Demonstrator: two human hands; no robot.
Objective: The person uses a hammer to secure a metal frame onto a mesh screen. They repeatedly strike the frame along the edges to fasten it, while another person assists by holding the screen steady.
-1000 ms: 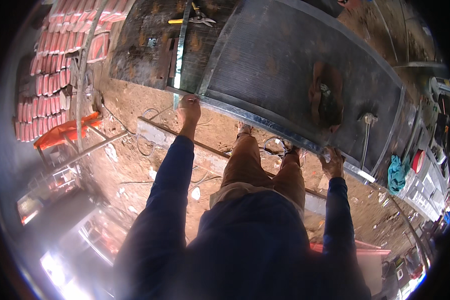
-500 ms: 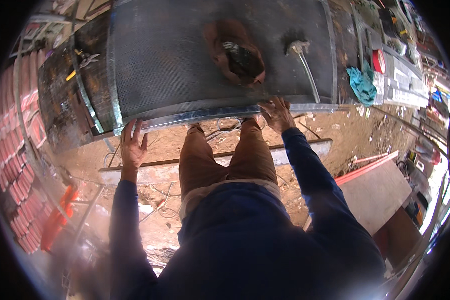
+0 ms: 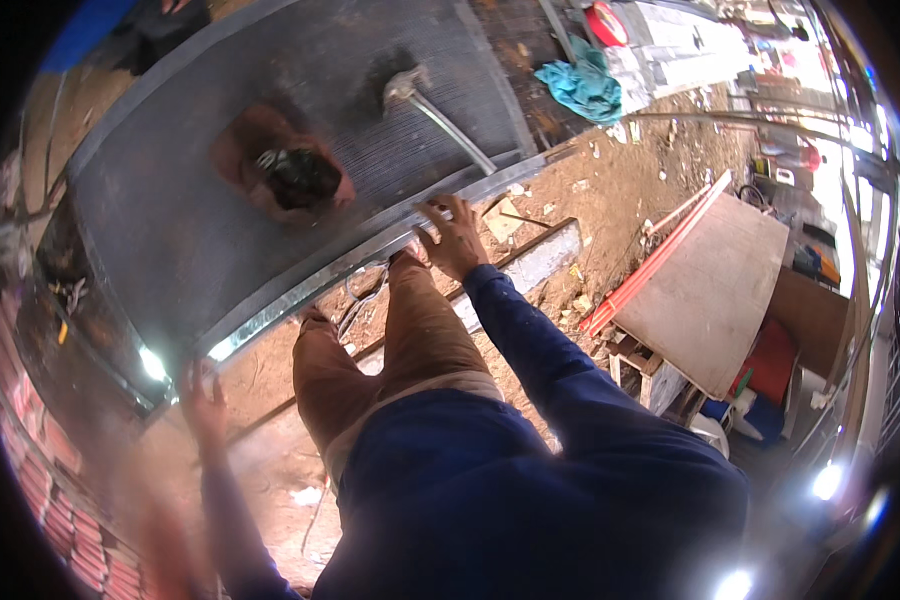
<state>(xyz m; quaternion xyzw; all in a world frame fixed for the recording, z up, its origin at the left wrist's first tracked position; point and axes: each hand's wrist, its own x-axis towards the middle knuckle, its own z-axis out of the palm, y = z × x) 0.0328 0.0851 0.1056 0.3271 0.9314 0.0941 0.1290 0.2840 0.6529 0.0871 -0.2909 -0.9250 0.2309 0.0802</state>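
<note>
Both hands slid along metal panel [image 3: 270,200] edge, right hand [image 3: 450,238] fingers spread flat, left hand [image 3: 202,402] blurred, grip unclear

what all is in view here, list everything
metal panel: one, dark grey with a shiny edge, upper left, both hands on its near edge
tool: one, metal, long handle, lying on the panel
cloth: one, teal, top centre right
board: one, tan, right, on the dirt
red strips: a few, along the board's left edge
bricks: many, red, stacked at the left rim
ground: reddish dirt with scraps
legs: two, tan trousers
left hand: blurred, on the panel edge, lower left
right hand: fingers spread flat on the panel edge, centre
</note>
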